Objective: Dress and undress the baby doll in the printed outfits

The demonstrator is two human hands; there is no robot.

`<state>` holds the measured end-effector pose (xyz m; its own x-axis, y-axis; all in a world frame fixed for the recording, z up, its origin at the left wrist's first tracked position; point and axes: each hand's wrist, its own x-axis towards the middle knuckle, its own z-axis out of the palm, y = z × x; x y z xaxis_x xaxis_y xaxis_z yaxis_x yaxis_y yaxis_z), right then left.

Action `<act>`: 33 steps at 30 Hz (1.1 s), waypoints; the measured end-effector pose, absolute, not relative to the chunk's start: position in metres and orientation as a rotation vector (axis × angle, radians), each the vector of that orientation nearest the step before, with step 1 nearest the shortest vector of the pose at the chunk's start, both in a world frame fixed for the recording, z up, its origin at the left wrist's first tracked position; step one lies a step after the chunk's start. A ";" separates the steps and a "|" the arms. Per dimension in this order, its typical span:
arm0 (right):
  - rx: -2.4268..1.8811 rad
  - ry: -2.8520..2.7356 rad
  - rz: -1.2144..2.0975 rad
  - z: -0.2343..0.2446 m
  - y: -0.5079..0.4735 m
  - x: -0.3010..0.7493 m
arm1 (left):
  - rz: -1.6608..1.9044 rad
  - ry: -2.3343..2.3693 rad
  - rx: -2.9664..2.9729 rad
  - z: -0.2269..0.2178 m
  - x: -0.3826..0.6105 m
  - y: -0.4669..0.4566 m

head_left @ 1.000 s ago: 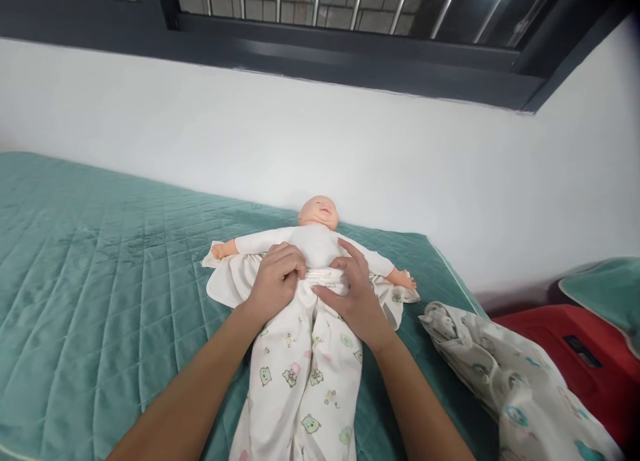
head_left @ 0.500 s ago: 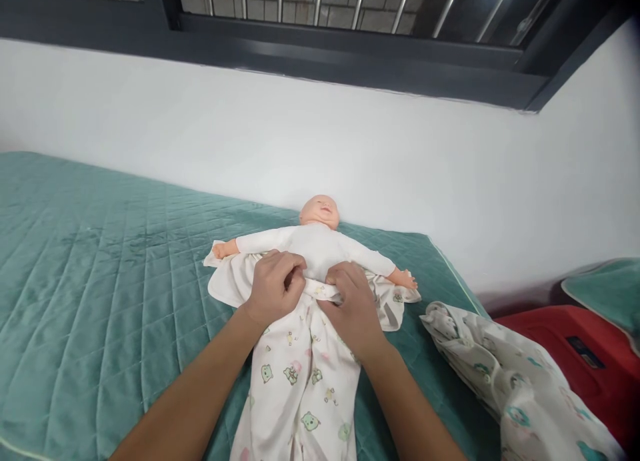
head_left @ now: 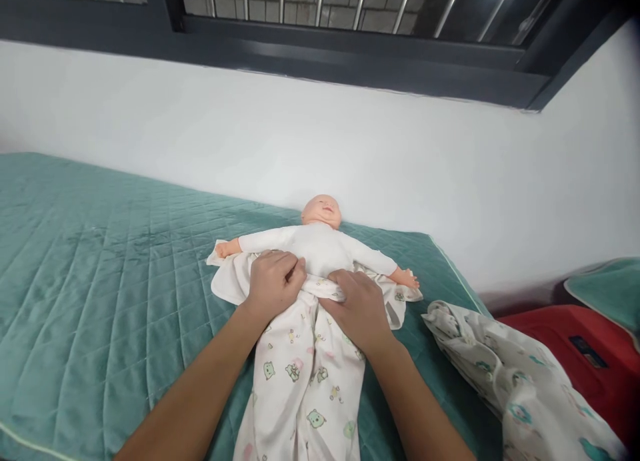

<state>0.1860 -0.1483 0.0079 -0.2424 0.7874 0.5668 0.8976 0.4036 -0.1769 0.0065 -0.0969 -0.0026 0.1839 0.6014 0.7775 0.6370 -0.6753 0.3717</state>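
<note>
Fingers (head_left: pixel 289 266) of the left hand (head_left: pixel 274 286) are curled shut, and fingers (head_left: pixel 345 282) of the right hand (head_left: pixel 359 309) are bent down. Both hands pinch the bunched waistband of the printed trousers (head_left: pixel 305 374), at the middle of one baby doll (head_left: pixel 320 244) lying face up with its head toward the white wall (head_left: pixel 350 147). Hands and cloth hide the doll's waist and legs. The trouser legs and both forearms are cut off by the lower edge. To the left, a broad stretch of quilted green bedspread (head_left: pixel 100 247) reaches the frame's edge. One opened white garment (head_left: pixel 225 289) lies under the doll. To the right, the bed's edge runs close to the doll's arm. There a second printed garment (head_left: pixel 505 374) lies crumpled and partly cut off, apart from the hands. Beyond it one red object (head_left: pixel 565 354), hard to identify, leaves the frame.
</note>
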 end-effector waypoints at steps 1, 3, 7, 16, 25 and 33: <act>-1.449 -2.077 -0.246 0.007 -0.148 0.186 | -1.533 -1.247 -2.393 -0.003 0.006 -0.097; -1.491 -2.073 -0.224 0.006 -0.147 0.186 | -1.521 -1.244 -2.415 -0.003 0.005 -0.096; -1.584 -2.047 -0.127 0.005 -0.145 0.186 | -1.564 -1.279 -2.388 -0.009 0.001 -0.098; -1.529 -1.957 0.092 0.004 -0.146 0.194 | -1.605 -1.644 -2.331 -0.027 -0.029 -0.145; -1.492 -1.960 -0.028 0.001 -0.157 0.194 | -1.535 -1.753 -2.690 -0.037 -0.035 -0.163; -1.606 -1.923 0.095 -0.015 -0.225 0.175 | -1.526 -1.749 -2.632 -0.040 -0.034 -0.162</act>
